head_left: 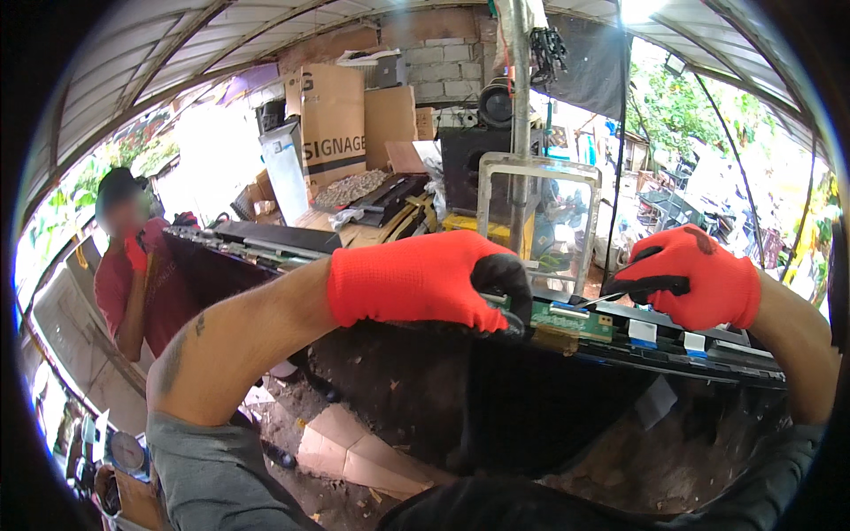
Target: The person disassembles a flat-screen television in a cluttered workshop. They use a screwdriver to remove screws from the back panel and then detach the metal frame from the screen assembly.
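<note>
My left hand (425, 281), in a red glove with black fingertips, curls over the upper edge of a long flat display panel (496, 398). Its fingertips press at the end of a green circuit board (580, 325) that runs along that edge. From the right, my right hand (686, 279), gloved the same way, grips a thin metal tool (602, 299); its handle is hidden in the fingers. The tool's tip is at the board's upper edge. White and blue flat ribbon tabs (644, 333) stick out to the right of the board.
At the left another person (133, 265) in a red top stands by a second dark panel (190, 274). Behind are a large cardboard box (332, 133), a clear plastic frame (540, 164) and a metal pole (519, 115). Flattened cardboard (363, 451) lies on the ground.
</note>
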The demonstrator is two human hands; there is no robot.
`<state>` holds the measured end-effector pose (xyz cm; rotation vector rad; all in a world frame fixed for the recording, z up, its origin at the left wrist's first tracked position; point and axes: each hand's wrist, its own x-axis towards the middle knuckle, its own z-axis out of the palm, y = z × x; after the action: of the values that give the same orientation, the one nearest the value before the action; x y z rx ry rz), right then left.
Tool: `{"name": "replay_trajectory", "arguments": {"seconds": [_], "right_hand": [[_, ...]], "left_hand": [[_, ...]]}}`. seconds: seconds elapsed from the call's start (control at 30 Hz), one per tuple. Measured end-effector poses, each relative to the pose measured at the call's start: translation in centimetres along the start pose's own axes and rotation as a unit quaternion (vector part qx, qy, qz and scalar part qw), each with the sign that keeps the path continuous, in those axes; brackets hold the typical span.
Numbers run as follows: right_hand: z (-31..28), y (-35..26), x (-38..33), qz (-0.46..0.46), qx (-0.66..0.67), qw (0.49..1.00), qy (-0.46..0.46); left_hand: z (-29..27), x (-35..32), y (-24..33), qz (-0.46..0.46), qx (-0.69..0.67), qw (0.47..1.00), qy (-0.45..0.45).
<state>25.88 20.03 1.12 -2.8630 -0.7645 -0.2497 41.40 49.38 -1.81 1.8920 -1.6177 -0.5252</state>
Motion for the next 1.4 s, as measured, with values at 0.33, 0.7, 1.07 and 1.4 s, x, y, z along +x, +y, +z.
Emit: {"name": "replay_trajectory", "arguments": {"seconds": [0.33,0.7,1.07,1.4], "right_hand": [[-4.9,-0.3,-2.9,0.088,-0.043,0.968,0.232],[1.4,0.1,-0.5,0.048,0.129,0.99,0.024],[0.4,1.4,4.7,-0.015,0.216,0.957,-0.195],[2.9,4.1,4.2,-0.165,0.086,0.98,-0.067]], "left_hand": [[-0.5,0.8,-0.3,0.033,0.07,0.997,0.008],[-0.2,0.7,0.3,0.023,0.056,0.998,-0.01],[0.3,-0.3,-0.1,-0.025,-0.006,1.0,0.015],[0.9,-0.6,0.7,0.02,0.043,0.998,0.042]]}}
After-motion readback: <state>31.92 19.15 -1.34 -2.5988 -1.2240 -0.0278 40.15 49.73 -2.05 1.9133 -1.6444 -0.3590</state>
